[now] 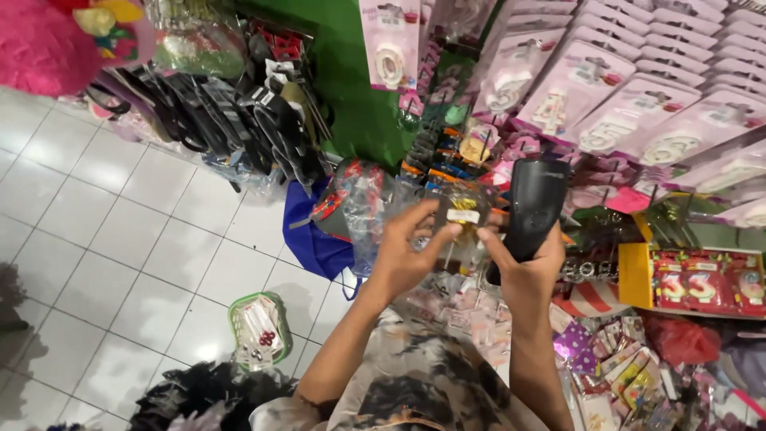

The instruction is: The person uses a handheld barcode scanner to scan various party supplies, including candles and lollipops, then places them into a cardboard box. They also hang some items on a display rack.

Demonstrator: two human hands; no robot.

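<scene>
Step in hand looks like scanning an item. Centre of frame: left hand closed in a pinch on a small clear crinkly packet w/ a yellow tag, held up approx. level w/ the scanner. Right hand wrapped round a black, smooth plastic handheld scanner, pointing up. Packet contents blurred, prob. hair clips. Next move calls for lining tag w/ scanner head.

I've got the small packet between both hands, handheld scanner just right of it; number-candle cards hang behind, small basket on the floor tiles at left
</scene>
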